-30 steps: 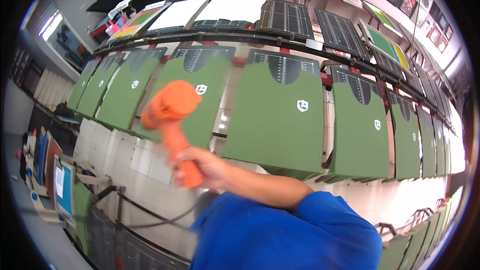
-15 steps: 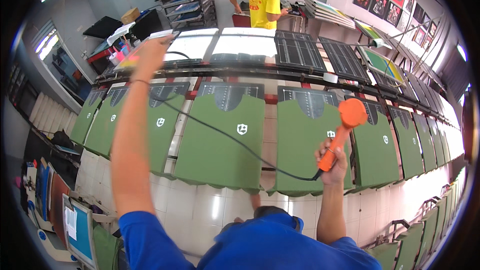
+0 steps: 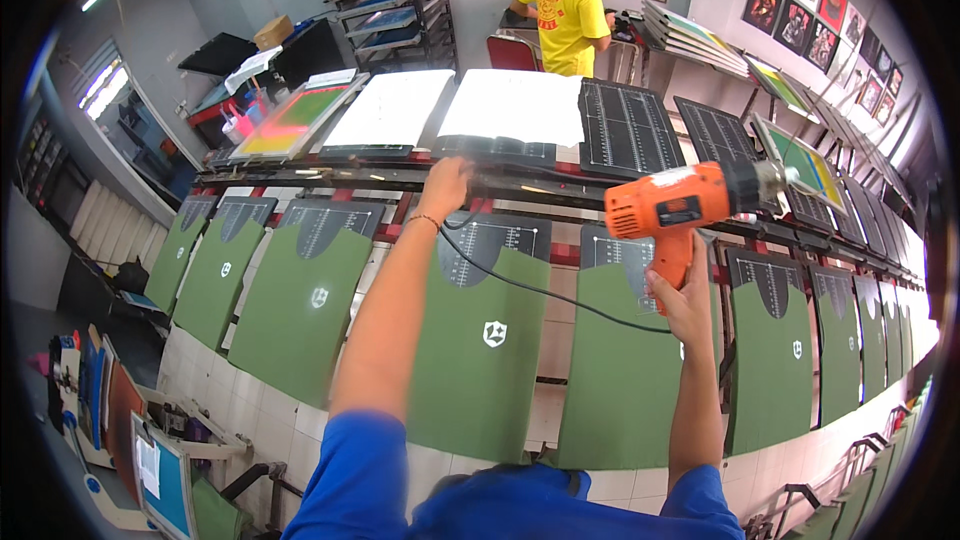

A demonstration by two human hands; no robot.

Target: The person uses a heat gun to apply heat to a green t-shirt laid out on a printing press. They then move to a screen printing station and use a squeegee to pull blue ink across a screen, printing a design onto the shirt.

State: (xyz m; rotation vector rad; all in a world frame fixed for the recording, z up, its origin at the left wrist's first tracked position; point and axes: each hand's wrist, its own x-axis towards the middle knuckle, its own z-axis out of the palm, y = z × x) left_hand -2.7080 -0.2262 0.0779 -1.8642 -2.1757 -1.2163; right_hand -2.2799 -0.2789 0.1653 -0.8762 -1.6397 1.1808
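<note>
In my right hand [image 3: 682, 292] is an orange heat gun [image 3: 672, 202], gripped by its handle and raised over the row, its metal nozzle toward the right. My left hand [image 3: 450, 183] is over the dark rail, its fingers curled and slightly blurred. The black power cable [image 3: 560, 295] runs from the heat gun to this hand, looping just below it, and appears to be in its grip. Below both hands, green shirts [image 3: 480, 370] lie over dark boards [image 3: 495, 240] with white ruler marks. Each shirt bears a small white shield print [image 3: 494, 334].
Beyond the rail [image 3: 330, 178] are white-covered boards [image 3: 390, 110], bare black boards [image 3: 630, 125] and a printing screen [image 3: 300, 118]. A person in a yellow shirt [image 3: 565, 15] stands at the back. A tall rack [image 3: 385, 0] stands behind. More frames [image 3: 165, 485] lean at lower left.
My left hand has come back from the far boards and moved right to the rail, the cable shifting with it. The heat gun has risen and turned from facing me to sideways.
</note>
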